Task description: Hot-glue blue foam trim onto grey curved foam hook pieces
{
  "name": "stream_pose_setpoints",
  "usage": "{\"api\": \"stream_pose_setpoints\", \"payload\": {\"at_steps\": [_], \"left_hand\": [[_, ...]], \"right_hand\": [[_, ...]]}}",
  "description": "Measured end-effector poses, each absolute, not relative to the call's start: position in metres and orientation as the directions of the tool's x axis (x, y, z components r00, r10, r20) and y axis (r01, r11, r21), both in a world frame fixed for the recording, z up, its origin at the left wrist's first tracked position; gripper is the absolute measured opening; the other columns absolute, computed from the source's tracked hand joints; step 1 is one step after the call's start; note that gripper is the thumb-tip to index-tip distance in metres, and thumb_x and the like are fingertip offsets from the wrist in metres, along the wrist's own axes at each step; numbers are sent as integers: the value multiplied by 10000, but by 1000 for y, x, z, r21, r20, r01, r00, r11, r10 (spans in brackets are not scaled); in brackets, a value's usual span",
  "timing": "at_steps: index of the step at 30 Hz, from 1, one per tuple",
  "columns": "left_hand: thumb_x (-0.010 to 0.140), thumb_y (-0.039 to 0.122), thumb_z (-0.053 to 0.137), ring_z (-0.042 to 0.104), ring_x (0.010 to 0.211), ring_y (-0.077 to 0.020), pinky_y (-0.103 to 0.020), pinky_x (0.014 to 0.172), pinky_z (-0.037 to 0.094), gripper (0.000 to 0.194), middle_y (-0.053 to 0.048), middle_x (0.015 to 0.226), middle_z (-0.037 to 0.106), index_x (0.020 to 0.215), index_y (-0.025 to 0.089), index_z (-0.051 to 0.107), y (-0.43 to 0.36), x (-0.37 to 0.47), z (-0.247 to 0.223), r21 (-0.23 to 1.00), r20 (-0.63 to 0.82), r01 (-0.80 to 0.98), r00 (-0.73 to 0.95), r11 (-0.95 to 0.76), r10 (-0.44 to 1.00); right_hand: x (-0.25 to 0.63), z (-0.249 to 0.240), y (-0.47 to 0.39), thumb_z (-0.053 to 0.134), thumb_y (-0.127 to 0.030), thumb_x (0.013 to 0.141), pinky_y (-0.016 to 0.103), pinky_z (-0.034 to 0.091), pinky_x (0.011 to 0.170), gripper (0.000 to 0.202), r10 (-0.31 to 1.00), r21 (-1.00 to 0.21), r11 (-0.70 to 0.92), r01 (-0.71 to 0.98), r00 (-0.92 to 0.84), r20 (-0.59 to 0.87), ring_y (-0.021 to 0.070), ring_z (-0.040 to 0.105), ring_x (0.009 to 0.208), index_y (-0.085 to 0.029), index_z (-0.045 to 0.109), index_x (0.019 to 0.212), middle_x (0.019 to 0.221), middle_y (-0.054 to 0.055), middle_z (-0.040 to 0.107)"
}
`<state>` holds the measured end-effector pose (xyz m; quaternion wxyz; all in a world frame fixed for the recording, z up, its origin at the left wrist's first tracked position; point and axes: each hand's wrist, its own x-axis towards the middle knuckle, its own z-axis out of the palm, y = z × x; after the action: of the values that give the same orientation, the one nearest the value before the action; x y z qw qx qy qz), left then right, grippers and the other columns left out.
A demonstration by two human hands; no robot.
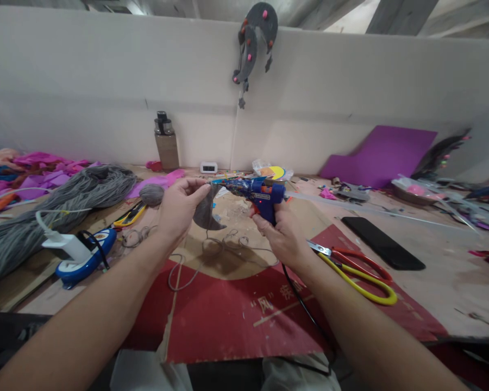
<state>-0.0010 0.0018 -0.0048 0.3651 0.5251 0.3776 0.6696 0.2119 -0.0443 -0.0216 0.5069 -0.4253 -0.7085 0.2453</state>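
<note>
My right hand point(275, 222) is wrapped round the handle of a blue glue gun point(264, 195), with a long clear glue stick point(330, 202) running out of its back. The gun's nozzle points left, close to the fingertips of my left hand point(185, 203). Those fingers pinch the upper tip of a dark grey crescent point(206, 212), which hangs over the cardboard. Whether the nozzle touches the crescent I cannot tell. Grey yarn point(224, 243) lies in loose loops beneath it, on the red and brown cardboard point(236, 315).
Red-and-yellow scissors point(356, 271) and a black phone point(383, 243) lie to the right. At left are a grey yarn hank point(85, 190), a blue power strip point(87, 260) and a yellow-handled cutter point(130, 214). A bottle point(167, 144) stands at the wall. Grey crescents point(255, 41) hang above.
</note>
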Motion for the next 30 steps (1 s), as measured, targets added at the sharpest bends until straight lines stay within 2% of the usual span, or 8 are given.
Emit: {"api": "stream_pose_setpoints", "payload": {"at_steps": [30], "left_hand": [[610,247,816,611,669,-109,-235,672,491,238,-11,744,686,779,151,678,-4,3,7,886,355,-235,-209,-399,911]], "right_hand": [[216,-25,-42,526,-360,889,332,443,645,240,836,-748,534,394,-111,538,171,528,700,-201,513,1069,856,42,594]]}}
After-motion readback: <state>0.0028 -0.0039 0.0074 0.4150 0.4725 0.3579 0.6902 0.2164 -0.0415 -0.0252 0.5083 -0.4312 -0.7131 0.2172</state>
